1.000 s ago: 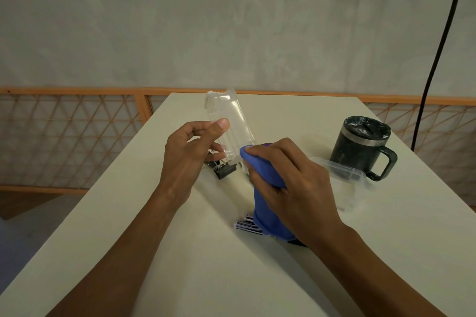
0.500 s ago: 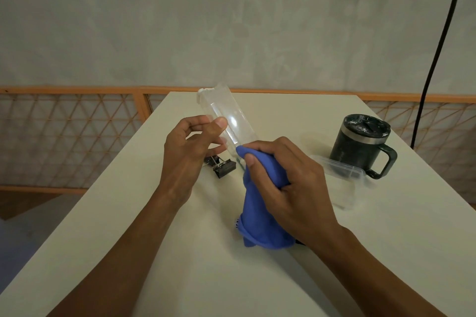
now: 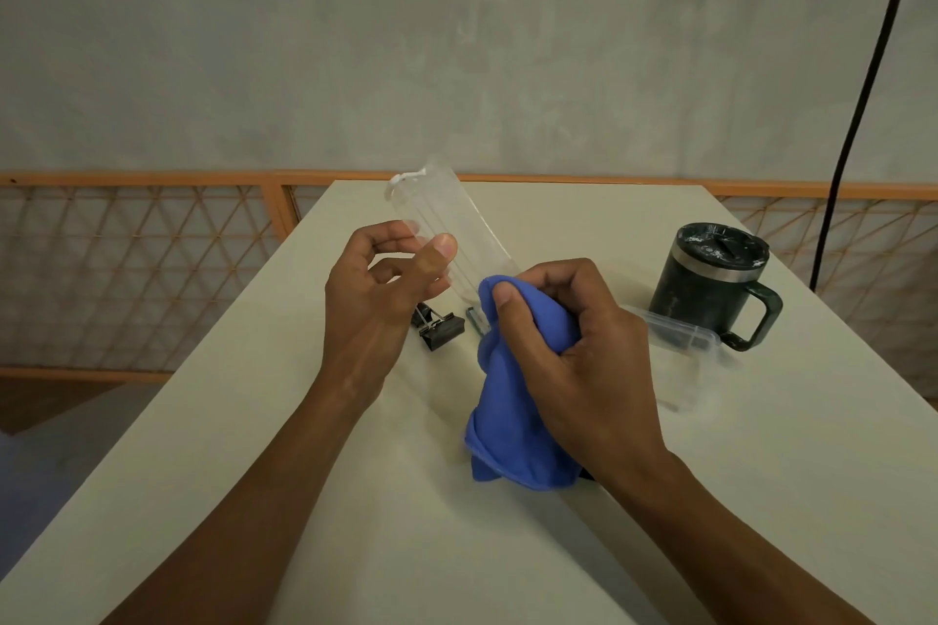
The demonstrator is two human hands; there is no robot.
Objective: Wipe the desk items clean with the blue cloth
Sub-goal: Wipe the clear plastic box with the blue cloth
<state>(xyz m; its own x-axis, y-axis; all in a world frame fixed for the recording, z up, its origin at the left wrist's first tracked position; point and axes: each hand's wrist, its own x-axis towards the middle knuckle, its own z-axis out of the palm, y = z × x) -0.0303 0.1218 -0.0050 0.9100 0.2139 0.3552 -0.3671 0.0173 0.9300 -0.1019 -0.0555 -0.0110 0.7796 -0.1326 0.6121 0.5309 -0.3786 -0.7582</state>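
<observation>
A clear plastic case [image 3: 446, 223], long and flat, is held tilted above the white desk [image 3: 254, 447]. My left hand [image 3: 378, 299] pinches it near its middle between thumb and fingers. My right hand [image 3: 573, 360] is closed on the bunched blue cloth [image 3: 512, 401] and presses the cloth against the case's lower end. The cloth hangs down toward the desk and hides whatever lies under it.
A black binder clip [image 3: 440, 326] lies on the desk under my left hand. A dark lidded mug [image 3: 710, 289] with a handle stands at the right, a clear plastic lid [image 3: 675, 325] beside it. A black cable [image 3: 863, 107] hangs at the far right.
The case has tipped further to the left and risen slightly. My right hand with the cloth has moved up along the case's lower end, and the cloth now covers the striped item on the desk.
</observation>
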